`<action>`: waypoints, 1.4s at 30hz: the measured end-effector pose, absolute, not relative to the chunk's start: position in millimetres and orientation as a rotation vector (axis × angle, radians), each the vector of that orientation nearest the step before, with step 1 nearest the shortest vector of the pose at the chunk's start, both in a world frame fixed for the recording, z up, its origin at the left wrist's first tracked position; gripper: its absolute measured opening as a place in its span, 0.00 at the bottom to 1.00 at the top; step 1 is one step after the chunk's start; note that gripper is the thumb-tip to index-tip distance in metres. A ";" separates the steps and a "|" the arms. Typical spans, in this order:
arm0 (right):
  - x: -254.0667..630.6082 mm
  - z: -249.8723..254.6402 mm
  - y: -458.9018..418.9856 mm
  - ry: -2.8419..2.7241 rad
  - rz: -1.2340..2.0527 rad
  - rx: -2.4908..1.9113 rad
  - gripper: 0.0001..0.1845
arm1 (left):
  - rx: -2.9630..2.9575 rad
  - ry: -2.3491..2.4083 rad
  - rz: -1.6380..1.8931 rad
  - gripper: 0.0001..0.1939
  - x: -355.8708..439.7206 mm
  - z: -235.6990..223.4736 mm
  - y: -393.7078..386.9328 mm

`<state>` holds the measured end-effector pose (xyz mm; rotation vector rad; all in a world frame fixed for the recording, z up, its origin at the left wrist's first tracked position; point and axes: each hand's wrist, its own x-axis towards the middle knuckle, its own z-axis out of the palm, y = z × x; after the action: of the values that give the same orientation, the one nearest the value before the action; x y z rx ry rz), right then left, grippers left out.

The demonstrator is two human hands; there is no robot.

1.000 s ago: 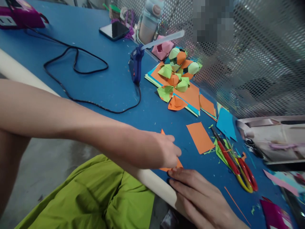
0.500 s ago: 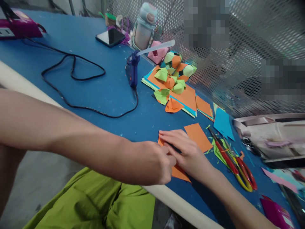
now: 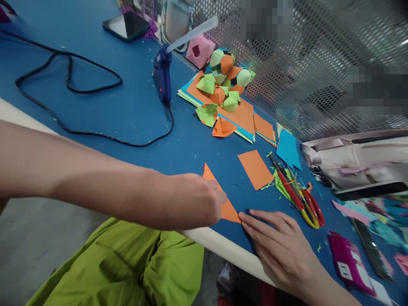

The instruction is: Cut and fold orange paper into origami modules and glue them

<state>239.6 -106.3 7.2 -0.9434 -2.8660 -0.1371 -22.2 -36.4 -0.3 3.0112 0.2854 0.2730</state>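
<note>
A folded orange paper (image 3: 228, 208), triangular in outline, lies on the blue table near its front edge. My left hand (image 3: 200, 202) rests over its middle with curled fingers pressed down on it; the fingertips are partly hidden. At the paper's right corner, the stretched fingertips of my right hand (image 3: 280, 246) touch it while the palm lies low over the table edge. Beyond both hands is a flat orange paper piece (image 3: 256, 169). Beside that piece lie red and yellow-handled scissors (image 3: 301, 199) among green paper scraps.
A blue glue gun (image 3: 162, 74) stands with its cord (image 3: 111, 138) looping left. Folded paper pieces (image 3: 219, 93) sit on a stack of coloured sheets (image 3: 245, 114) by the mesh panel (image 3: 287, 85). A phone (image 3: 126, 26), a bag (image 3: 363, 161) and a magenta box (image 3: 350, 263) lie around.
My right hand has slid along the paper toward me, down to its right corner, and its fingers are now stretched out. The paper shows as a narrow triangle. The view has shifted right.
</note>
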 end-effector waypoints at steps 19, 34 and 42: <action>195.5 -4.6 -95.3 -2.742 -0.119 -0.919 0.14 | 2.986 0.499 0.514 0.06 -27.5 -17.5 -34.4; 210.5 -3.1 -86.1 -2.518 0.105 -1.085 0.15 | 2.681 0.618 0.105 0.11 -29.5 24.8 11.3; 207.8 10.6 -59.6 -2.250 0.057 -1.282 0.08 | 2.482 0.674 0.273 0.12 -27.1 21.0 18.4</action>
<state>207.8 -59.6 10.6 -1.2817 -2.2501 0.0572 -27.1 18.4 21.0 2.4818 0.6744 0.2734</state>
